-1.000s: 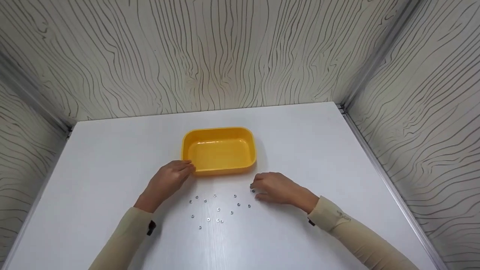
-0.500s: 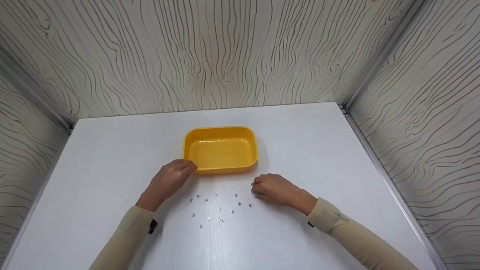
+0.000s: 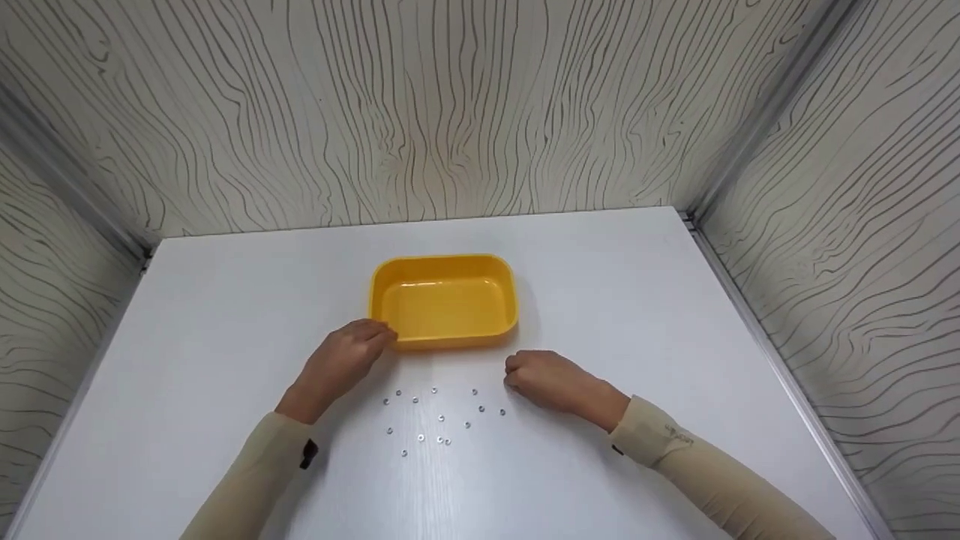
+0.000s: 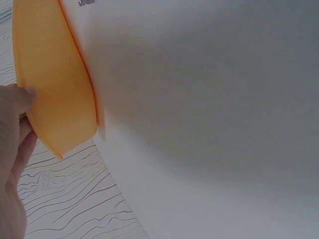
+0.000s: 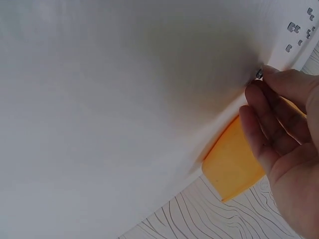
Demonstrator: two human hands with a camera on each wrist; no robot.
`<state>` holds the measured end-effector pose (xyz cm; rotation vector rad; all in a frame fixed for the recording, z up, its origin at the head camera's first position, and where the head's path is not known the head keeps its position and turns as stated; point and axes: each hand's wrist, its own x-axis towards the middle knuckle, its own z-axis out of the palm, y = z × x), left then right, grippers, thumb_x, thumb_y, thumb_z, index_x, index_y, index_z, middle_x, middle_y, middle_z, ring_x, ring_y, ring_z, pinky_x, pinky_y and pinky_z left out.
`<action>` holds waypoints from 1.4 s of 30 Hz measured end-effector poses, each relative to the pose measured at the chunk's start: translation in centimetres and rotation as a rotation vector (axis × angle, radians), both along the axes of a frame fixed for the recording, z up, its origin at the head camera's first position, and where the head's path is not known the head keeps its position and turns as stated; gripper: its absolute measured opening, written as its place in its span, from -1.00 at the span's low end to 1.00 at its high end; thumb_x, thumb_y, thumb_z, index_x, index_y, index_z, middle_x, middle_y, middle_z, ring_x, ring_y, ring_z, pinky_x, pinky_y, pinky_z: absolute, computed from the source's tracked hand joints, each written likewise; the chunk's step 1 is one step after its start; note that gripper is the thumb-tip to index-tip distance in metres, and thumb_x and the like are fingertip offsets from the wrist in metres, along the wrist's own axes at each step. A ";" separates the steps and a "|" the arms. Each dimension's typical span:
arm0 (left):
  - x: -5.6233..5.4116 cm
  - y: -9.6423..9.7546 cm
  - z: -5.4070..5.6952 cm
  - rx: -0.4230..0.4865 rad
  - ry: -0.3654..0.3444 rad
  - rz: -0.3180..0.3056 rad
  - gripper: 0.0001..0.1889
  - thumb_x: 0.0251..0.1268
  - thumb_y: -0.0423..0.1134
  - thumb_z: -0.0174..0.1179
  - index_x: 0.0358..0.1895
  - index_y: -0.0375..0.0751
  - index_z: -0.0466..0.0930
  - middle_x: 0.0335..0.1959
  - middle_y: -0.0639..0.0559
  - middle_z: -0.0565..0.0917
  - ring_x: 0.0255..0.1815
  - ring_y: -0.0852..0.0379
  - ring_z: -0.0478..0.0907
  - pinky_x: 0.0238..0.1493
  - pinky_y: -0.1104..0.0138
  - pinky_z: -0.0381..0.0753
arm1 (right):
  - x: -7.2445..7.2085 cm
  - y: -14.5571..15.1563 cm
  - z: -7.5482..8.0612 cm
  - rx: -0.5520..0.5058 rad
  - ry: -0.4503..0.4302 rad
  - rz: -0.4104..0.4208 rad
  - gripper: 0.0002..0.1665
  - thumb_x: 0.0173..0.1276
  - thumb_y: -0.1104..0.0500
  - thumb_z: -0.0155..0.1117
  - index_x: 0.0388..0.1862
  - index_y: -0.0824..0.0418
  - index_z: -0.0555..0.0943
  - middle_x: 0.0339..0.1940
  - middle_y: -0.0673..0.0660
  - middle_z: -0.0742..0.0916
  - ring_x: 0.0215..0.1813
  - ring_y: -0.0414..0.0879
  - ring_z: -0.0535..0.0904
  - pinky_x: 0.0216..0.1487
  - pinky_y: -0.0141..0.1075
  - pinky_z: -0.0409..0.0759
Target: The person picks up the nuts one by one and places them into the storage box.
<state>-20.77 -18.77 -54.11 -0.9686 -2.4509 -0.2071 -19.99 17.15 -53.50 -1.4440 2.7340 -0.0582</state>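
A yellow plastic tub (image 3: 444,307) stands on the white table, its inside bare. My left hand (image 3: 343,360) grips its near left corner; in the left wrist view the thumb (image 4: 26,99) lies on the outer wall of the tub (image 4: 55,74) with fingers on the other side of the rim. Just right of the tub's front, my right hand (image 3: 551,381) is low over the table. The right wrist view shows a small metal nut (image 5: 259,74) between its thumb and forefinger tips; the hand hides that nut from the head view.
Several small metal nuts (image 3: 441,418) lie scattered on the white table (image 3: 600,480) between the forearms. Wood-grain panels (image 3: 420,112) rise behind the table and at both sides.
My right fingers have closed in on the nut near them, which is now out of sight in the head view. The left hand still holds the tub's corner.
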 end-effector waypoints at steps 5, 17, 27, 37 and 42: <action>0.1 0.0 -0.1 0.009 -0.007 -0.004 -0.71 0.19 -0.42 0.50 -0.01 -0.26 0.77 -0.07 -0.08 0.86 -0.01 0.01 0.83 0.14 0.17 0.82 | 0.0 -0.3 -0.2 0.046 0.001 -0.009 -0.84 0.40 0.33 0.40 -0.20 0.14 0.86 -0.23 0.06 0.80 -0.27 -0.11 0.70 -0.14 -0.32 0.82; -0.1 -0.2 -0.5 0.025 0.027 -0.018 -0.69 0.19 -0.42 0.50 0.01 -0.25 0.74 -0.07 -0.07 0.86 -0.01 0.00 0.82 0.12 0.17 0.83 | 0.3 -0.5 -0.1 0.105 0.069 -0.015 -0.84 0.40 0.32 0.43 -0.10 0.18 0.83 -0.22 0.08 0.78 -0.26 -0.10 0.72 -0.11 -0.32 0.84; 0.0 -0.1 -0.3 0.023 -0.004 -0.009 -0.72 0.22 -0.41 0.48 0.00 -0.25 0.76 -0.07 -0.06 0.85 0.01 0.01 0.82 0.17 0.18 0.81 | 0.4 -0.3 -0.1 0.109 0.126 0.008 -0.88 0.35 0.35 0.46 -0.17 0.21 0.82 -0.28 0.09 0.76 -0.31 -0.11 0.69 -0.21 -0.37 0.79; 0.0 -0.2 -0.3 0.014 -0.007 0.000 -0.69 0.20 -0.41 0.49 0.02 -0.27 0.75 -0.05 -0.09 0.85 0.02 0.00 0.81 0.16 0.19 0.81 | 0.2 -0.3 0.5 0.133 0.111 0.015 -0.88 0.37 0.37 0.42 -0.17 0.23 0.81 -0.30 0.10 0.79 -0.33 -0.09 0.69 -0.19 -0.33 0.81; 0.1 -0.2 -0.4 0.009 0.007 -0.013 -0.67 0.18 -0.42 0.51 0.02 -0.28 0.73 -0.05 -0.09 0.84 0.02 0.00 0.81 0.17 0.19 0.81 | 0.2 -0.2 0.5 0.089 0.094 0.006 -0.84 0.34 0.40 0.43 -0.16 0.24 0.82 -0.27 0.11 0.82 -0.28 -0.07 0.74 -0.14 -0.30 0.83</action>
